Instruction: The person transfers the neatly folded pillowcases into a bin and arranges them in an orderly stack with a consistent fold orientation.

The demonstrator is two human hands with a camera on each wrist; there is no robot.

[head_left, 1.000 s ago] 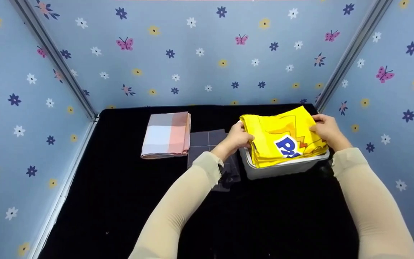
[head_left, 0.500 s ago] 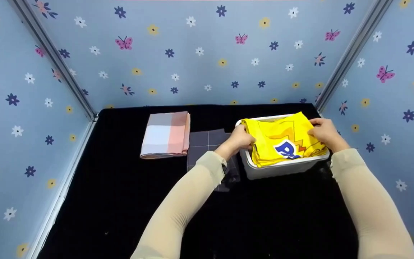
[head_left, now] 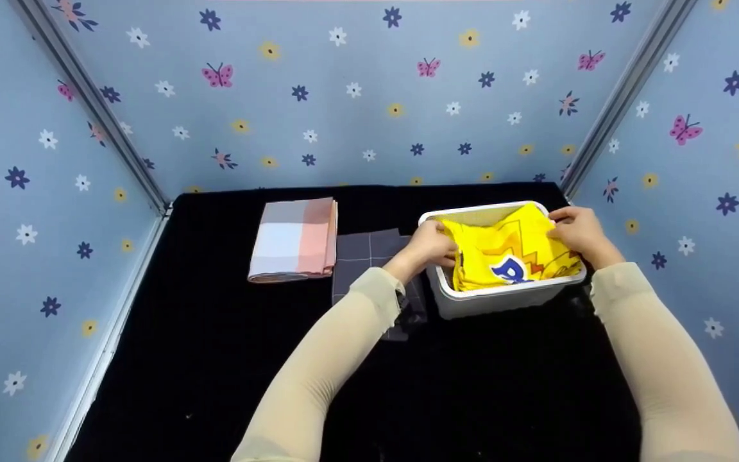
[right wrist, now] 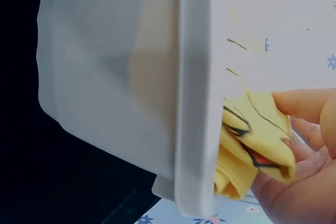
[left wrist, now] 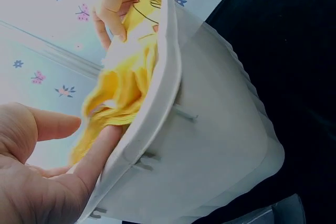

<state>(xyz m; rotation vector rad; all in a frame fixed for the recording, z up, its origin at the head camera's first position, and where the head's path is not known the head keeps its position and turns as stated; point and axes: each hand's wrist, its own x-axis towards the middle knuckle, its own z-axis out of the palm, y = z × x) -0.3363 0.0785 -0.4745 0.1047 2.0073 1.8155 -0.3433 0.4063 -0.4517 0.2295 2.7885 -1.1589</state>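
The yellow cloth, folded in layers with part of a blue-and-white print showing on its near side, lies inside the pale box at the right of the table. It has sunk since a second ago: then its near edge stood over the white rim, while now that edge sits behind the rim and a strip of the far inner wall shows. That suggests, as a judgement, that the placing is nearly finished, with only settling and letting go left. The left hand reaches over the left rim; its grip is wide, the thumb clear of the cloth in the left wrist view and one straight finger touching the folds inside the rim. The right hand is at the box's right end, its grip narrow, holding a corner of the yellow cloth between thumb and fingers, so that side is not yet released. Just left of the box, a dark checked cloth lies flat, partly hidden by the left arm. Farther left is a folded pink and white cloth, apart from both hands. Beyond the table's far edge stands a blue flowered wall.
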